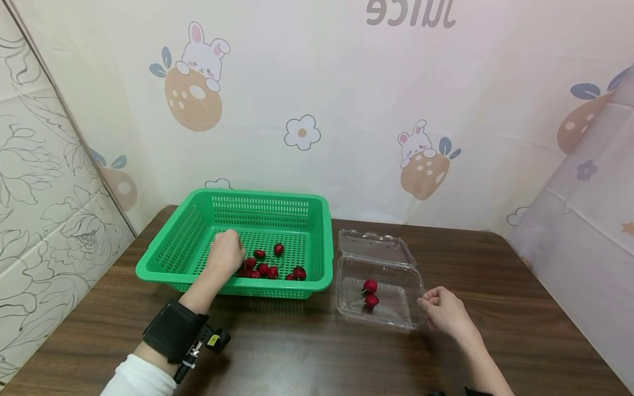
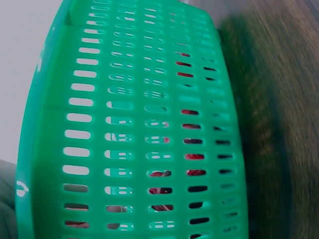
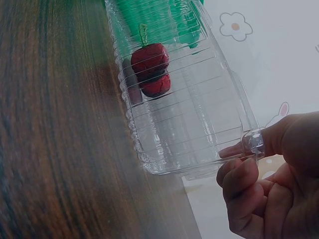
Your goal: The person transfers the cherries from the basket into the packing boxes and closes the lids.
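Note:
My left hand (image 1: 227, 254) reaches into a green plastic basket (image 1: 324, 242), beside several small, round, red fruits (image 1: 262, 268) near its front wall. Its fingertips are hidden, and I cannot tell whether they grip a fruit. From the left wrist, the basket's slotted side (image 2: 134, 114) covers most of the view, with red showing through. A clear plastic clamshell box (image 1: 396, 305) stands right of the basket, its lid (image 1: 376, 247) folded back. Two red fruits (image 1: 370, 286) with stems lie inside. My right hand (image 3: 271, 184) pinches the box's right rim between thumb and fingers.
Both containers stand on a dark wood-grain table (image 1: 307, 352). A patterned curtain (image 1: 346, 110) with printed rabbits hangs right behind the table, and more cloth closes in on the left and right sides.

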The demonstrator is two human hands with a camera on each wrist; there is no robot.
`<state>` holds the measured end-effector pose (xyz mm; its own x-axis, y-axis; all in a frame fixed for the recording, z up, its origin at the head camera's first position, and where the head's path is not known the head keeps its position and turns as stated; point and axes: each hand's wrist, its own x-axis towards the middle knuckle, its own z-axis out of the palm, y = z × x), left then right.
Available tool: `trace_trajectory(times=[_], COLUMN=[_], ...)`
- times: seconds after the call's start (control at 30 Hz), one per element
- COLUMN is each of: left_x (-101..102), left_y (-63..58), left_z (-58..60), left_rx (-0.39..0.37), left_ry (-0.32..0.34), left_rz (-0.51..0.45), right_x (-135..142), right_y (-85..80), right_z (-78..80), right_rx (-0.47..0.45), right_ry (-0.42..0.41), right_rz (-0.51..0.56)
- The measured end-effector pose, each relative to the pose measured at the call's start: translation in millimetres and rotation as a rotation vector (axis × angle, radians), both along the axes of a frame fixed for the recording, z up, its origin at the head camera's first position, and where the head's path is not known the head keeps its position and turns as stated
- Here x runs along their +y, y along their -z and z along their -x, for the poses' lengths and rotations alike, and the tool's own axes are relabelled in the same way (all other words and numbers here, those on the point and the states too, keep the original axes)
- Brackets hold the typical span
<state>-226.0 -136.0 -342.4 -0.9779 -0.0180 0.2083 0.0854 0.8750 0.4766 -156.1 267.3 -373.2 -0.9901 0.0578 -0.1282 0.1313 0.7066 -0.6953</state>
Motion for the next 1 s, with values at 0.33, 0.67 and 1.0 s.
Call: trace_trajectory(times=[0.33, 0.67, 1.0], left_x=[0.3, 2.6, 10.5], left_y=[-1.2, 0.5, 0.6], left_z=[-6.4, -12.8, -18.9], left_rx=[0.114, 0.155, 0.223], left_ry=[-0.014, -0.037, -0.035], left_rz=[-0.124, -0.25, -0.329], right_x=[-0.5, -0.7, -0.9], right_y=[-1.0, -0.5, 0.6], right_z=[-0.1, 0.3, 0.7], right_rx=[-0.008, -0.012, -0.015], right_ry=[0.008, 0.013, 0.014], right_rz=[0.003, 0.006, 0.007])
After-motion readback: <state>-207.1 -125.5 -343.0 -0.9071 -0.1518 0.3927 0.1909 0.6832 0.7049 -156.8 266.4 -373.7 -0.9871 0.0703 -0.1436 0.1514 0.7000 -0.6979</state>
